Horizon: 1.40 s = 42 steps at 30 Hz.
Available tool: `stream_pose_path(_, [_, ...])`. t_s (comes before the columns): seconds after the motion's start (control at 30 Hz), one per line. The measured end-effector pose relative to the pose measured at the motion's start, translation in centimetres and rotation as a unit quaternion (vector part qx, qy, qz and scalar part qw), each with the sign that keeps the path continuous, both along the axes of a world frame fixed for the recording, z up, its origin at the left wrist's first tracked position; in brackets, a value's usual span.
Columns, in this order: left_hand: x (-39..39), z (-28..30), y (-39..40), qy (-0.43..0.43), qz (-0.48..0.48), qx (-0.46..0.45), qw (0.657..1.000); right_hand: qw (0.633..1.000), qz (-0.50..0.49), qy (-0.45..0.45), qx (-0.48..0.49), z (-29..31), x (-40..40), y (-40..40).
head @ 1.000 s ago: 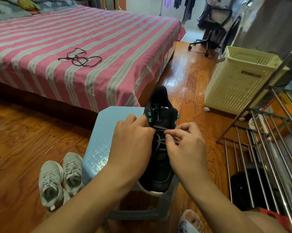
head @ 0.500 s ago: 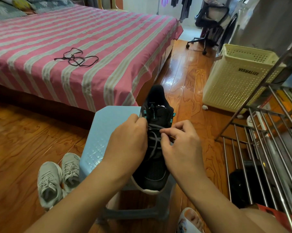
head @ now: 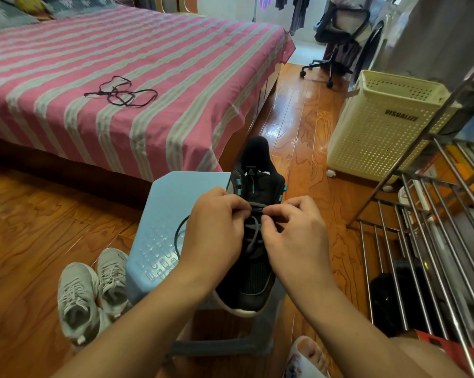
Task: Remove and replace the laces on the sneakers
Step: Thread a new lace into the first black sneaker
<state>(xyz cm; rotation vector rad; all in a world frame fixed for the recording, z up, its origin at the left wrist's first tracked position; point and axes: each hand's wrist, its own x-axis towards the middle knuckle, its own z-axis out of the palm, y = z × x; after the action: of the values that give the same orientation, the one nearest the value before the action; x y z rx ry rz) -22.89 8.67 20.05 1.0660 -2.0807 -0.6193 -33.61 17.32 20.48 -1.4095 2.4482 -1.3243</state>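
Both hands work the grey lace [head: 253, 233] of a black sneaker [head: 253, 271] on a light-blue stool [head: 173, 203]. The left hand [head: 214, 230] and right hand [head: 296, 236] each pinch lace at the upper eyelets, grips now closer together than half a second ago. A removed black lace [head: 121, 92] lies on the bed [head: 148, 64], far beyond them.

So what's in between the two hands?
In the head view, the grey lace of the black sneaker runs between the left hand and the right hand. Both pinch it over the sneaker's tongue, on the blue stool.
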Motion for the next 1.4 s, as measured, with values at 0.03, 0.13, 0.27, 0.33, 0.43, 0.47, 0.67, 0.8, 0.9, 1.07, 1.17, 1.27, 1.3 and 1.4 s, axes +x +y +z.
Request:
stream_pose_path(0.03, [0.0,-0.1,0.0,0.007,0.001,0.008,1.000,1.000,-0.001,-0.003,0.017,0.3,-0.1,-0.1])
stream_pose_path(0.13, [0.3,-0.4,-0.1,0.012,-0.013,0.026,1.000,0.997,0.009,0.011,0.078,1.2,-0.3,-0.9])
stream_pose_path(0.27, [1.3,-0.2,-0.9,-0.014,-0.041,0.026,0.999,0.992,0.048,-0.034,0.112,1.6,-1.3,-1.9])
stream_pose_path(0.33, [1.8,0.0,-1.2,-0.022,-0.059,0.023,0.998,0.990,0.061,-0.096,0.084,1.8,-1.9,-1.6])
stream_pose_path(0.43, [2.4,-0.1,-1.4,-0.005,-0.069,0.032,0.997,0.992,0.051,-0.115,0.033,2.8,-3.4,-0.1])
stream_pose_path(0.47, [2.5,-0.1,-1.4,0.002,-0.069,0.043,0.997,0.989,0.034,-0.146,0.005,3.2,-4.5,0.5])
stream_pose_path(0.67, [2.1,-0.2,-1.5,0.006,-0.075,0.054,0.996,0.720,0.002,-0.608,-0.335,4.7,-11.5,2.4])
stream_pose_path(0.8, [1.6,0.1,-0.9,0.011,-0.097,0.052,0.994,0.693,-0.037,-0.605,-0.391,4.4,-13.2,2.6])
stream_pose_path(0.9, [1.4,-0.5,0.1,-0.049,-0.115,0.014,0.992,0.836,-0.058,-0.477,-0.265,4.2,-12.5,2.0])
stream_pose_path(1.07, [1.8,-0.6,0.6,-0.096,-0.109,0.003,0.989,0.982,0.143,0.056,0.109,2.8,-6.3,0.9])
stream_pose_path(1.17, [2.3,-0.4,0.3,-0.125,-0.107,-0.030,0.986,0.963,0.133,0.178,0.151,3.1,-5.6,0.8])
stream_pose_path(1.27, [2.3,-0.7,0.2,-0.130,-0.107,-0.043,0.985,0.960,0.119,0.194,0.166,3.0,-5.7,0.9])
stream_pose_path(1.3, [2.3,-0.6,0.2,-0.127,-0.107,-0.050,0.985,0.963,0.110,0.177,0.171,2.9,-5.7,0.9])
stream_pose_path(1.4, [2.3,-0.6,-0.4,-0.137,-0.132,-0.121,0.974,0.961,0.124,0.172,0.177,2.8,-6.0,0.7])
